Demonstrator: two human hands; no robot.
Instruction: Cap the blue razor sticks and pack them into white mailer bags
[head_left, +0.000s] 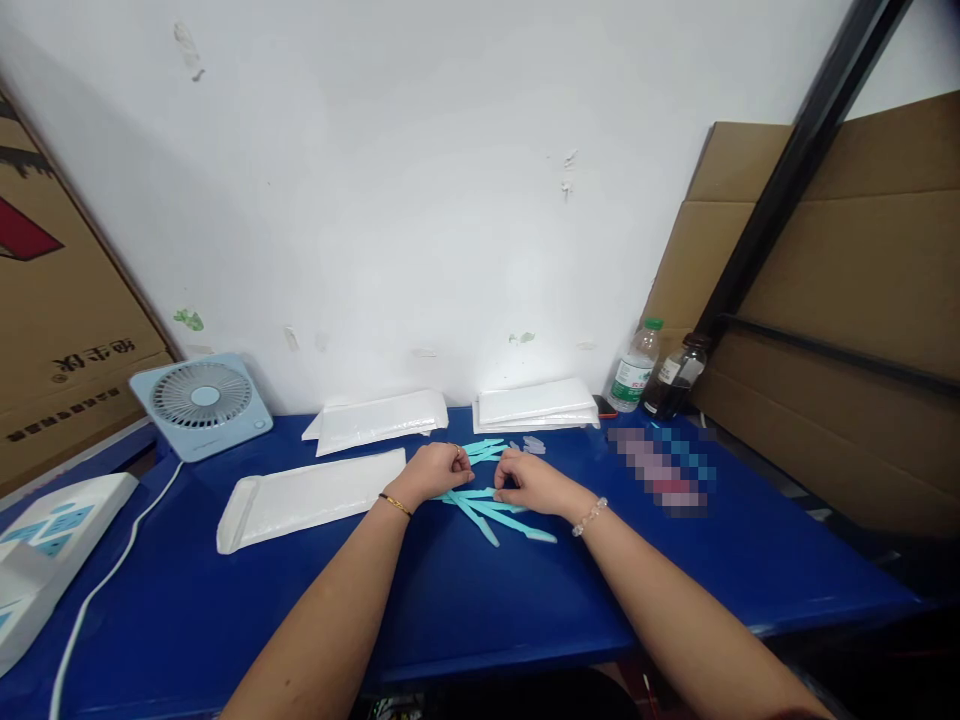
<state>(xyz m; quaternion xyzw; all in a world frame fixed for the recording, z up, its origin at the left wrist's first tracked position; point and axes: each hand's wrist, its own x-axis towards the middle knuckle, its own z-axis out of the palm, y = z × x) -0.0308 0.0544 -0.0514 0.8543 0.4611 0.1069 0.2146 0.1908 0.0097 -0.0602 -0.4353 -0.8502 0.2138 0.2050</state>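
Several thin turquoise eyebrow razors (511,517) lie fanned out on the blue table, below and between my hands. More turquoise razors (487,450) lie just behind my fingers. My left hand (433,474) has its fingers curled in a pinch at the left ends of the razors, partly covering them. Opposite it, my right hand (541,485) is closed, its thumb and fingertips at the end of a razor that stretches across to the left hand. What exactly sits between the fingertips is partly hidden. Small translucent purple pieces (533,445) lie behind the right hand.
White padded mailers lie at left (315,500), back left (382,418) and back right (536,403). A blue fan (201,405) and a white power strip (64,535) stand on the left. A water bottle (636,370) and dark bottle (675,380) stand back right, near a blurred patch.
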